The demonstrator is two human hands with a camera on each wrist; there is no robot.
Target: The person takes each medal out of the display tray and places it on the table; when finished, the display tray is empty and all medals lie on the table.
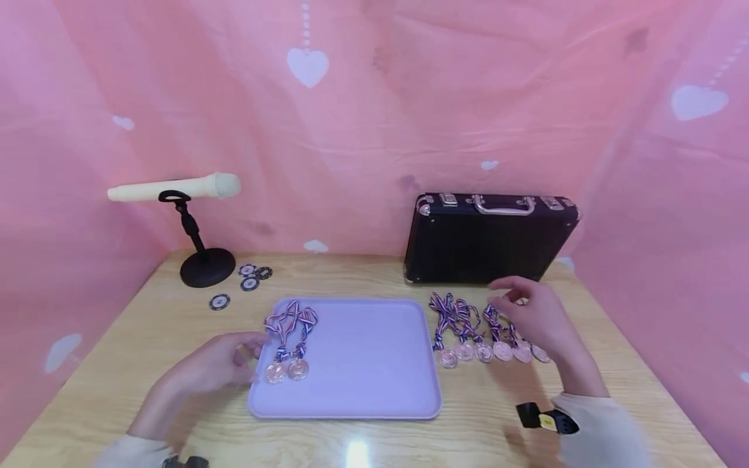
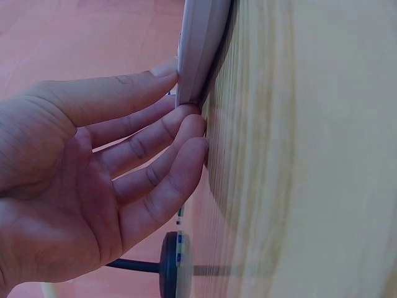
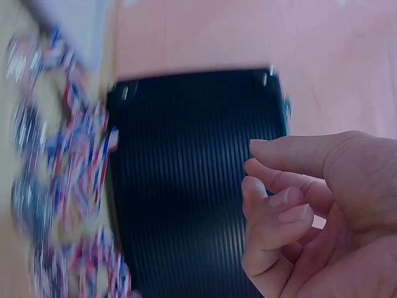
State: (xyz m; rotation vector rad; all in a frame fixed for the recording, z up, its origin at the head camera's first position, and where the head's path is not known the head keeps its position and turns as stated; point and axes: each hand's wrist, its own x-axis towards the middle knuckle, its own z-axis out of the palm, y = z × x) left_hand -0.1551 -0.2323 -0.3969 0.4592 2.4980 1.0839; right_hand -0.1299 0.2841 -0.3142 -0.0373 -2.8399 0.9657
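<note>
A shallow lilac plastic tray [image 1: 374, 351], rectangular with rounded corners, lies on the pale wood-grain table [image 1: 175, 325]; in its left part lie two round bronze-coloured medals [image 1: 287, 369] on striped woven ribbons; the left hand [image 1: 219, 364] has straight, relaxed fingers [image 2: 161, 133] whose tips touch the tray's left rim, holding nothing. Just right of the tray a row of six like medals [image 1: 486, 351] lies on the wood; the right hand [image 1: 535, 318] hovers over them, fingers loosely curled and empty. Behind stands a black ribbed case [image 1: 488, 244] with metal corners, latches shut.
</note>
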